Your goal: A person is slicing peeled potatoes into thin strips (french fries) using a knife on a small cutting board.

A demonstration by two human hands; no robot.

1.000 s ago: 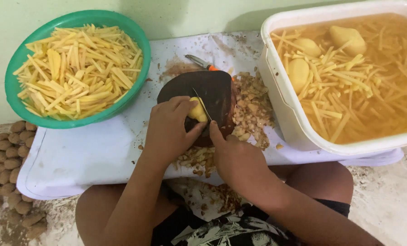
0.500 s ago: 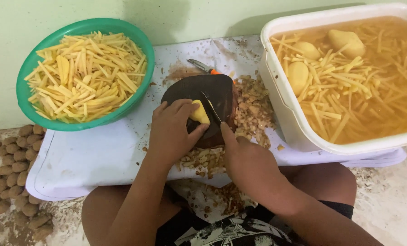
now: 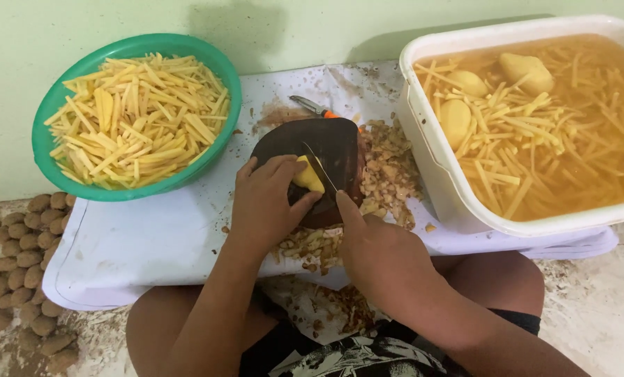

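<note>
Left hand (image 3: 266,202): curled over the potato piece (image 3: 307,176), which is pinned to the dark board (image 3: 340,150) for cutting
Right hand (image 3: 378,255): closed on the knife (image 3: 319,167), whose blade is set against the piece

Single head view, steep downward look, close over lap-level board (image 3: 151,237), facing wall

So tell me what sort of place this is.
Probably a home or small food-prep spot on the floor: a green bowl of cut potato sticks, a white tub of sticks and peeled potatoes in water, and unpeeled potatoes piled on the floor beside the low board.
</note>
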